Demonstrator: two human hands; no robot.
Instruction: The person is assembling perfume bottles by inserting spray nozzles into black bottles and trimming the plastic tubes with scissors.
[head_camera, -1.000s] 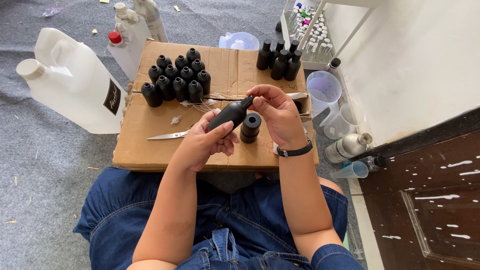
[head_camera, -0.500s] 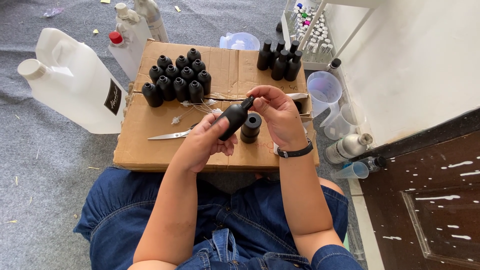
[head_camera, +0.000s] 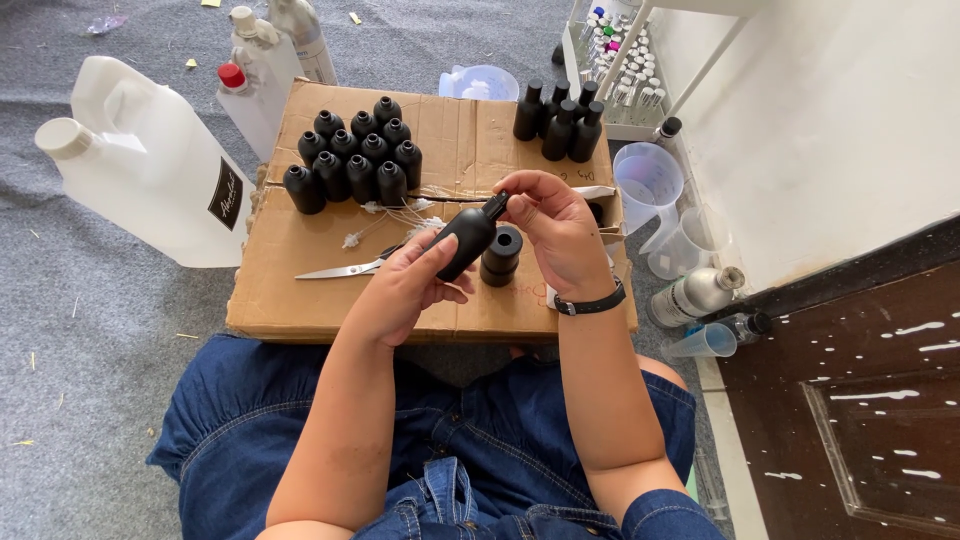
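Frame centre: left hand (head_camera: 400, 290) grasps a black bottle (head_camera: 462, 243) above a flattened cardboard sheet (head_camera: 300, 290) on grey carpet (head_camera: 100, 380); right hand (head_camera: 555, 235) fingers pinch its cap. Upper left: white jug (head_camera: 150, 160). Right: white wall (head_camera: 840, 120), dark door (head_camera: 860, 400).

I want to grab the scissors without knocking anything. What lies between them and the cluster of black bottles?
Head view: only loose white wicks on bare cardboard.
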